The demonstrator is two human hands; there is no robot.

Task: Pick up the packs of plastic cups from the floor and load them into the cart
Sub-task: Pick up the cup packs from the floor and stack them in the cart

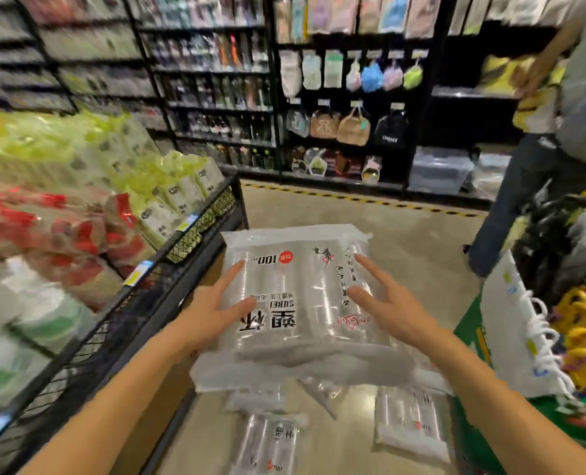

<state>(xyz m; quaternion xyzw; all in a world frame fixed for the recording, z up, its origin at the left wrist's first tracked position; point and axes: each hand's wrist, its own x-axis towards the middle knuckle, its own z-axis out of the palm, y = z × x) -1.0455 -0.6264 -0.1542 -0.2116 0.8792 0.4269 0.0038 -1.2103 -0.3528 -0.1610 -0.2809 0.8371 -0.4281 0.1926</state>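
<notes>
At the centre of the view, both hands held one pack of plastic cups (301, 303) in the air above the floor (404, 234). The left hand (209, 313) took its 9 o'clock edge and the right hand (390, 306) its 3 o'clock edge. Each grip was narrow on the pack, with thumb and forefinger lying on top and the other fingers hidden below. Toward 6 o'clock a second pack (271, 440) and a third pack (411, 426) lay flat on the floor, near each other but apart. At 9 o'clock stood a black wire basket (181, 241) full of wrapped goods, and at 4 o'clock a green bin (469, 337) with white bags. I could not tell which was the cart. At 2 o'clock another person (531, 173) stood before the shelves (216, 80).
</notes>
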